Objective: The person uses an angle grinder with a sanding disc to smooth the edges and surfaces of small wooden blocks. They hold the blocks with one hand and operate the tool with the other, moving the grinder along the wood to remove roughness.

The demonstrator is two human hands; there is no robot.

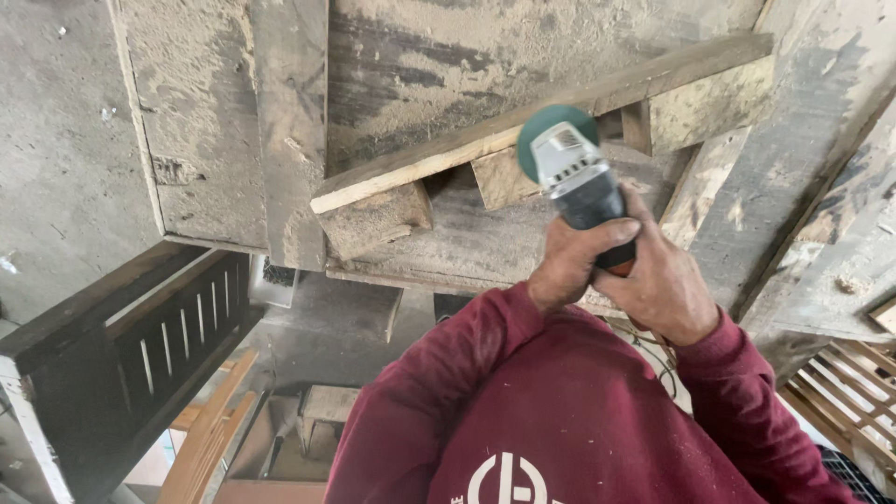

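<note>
Nearest the camera are the maroon sleeves [560, 411] of the person, running up to two hands wrapped together round one tool. The left hand [571, 261] has its grip closed on the dark body of the angle grinder [581, 177], fingers curled over the top of the housing. The right hand [661, 280] clamps the same body from the other side and slightly behind, its grip also closed tight, the two hands touching one another.

Just beyond the grip, the grinder's pale grey head carries a round green disc [546, 126], which lies against the pale edge of a long wooden plank [448, 154]. That plank runs slantwise past the disc, on both sides of it. Beneath the plank, short wooden blocks [373, 219] are fixed to it, one close beside the grip and another at the plank's end. All of this rests on a dusty, worn timber worktop [215, 140].

Away from the grip, to one side, stands a dark slatted wooden frame [168, 350]; on the other side, pale wooden slats [854, 392] show at the edge.
</note>
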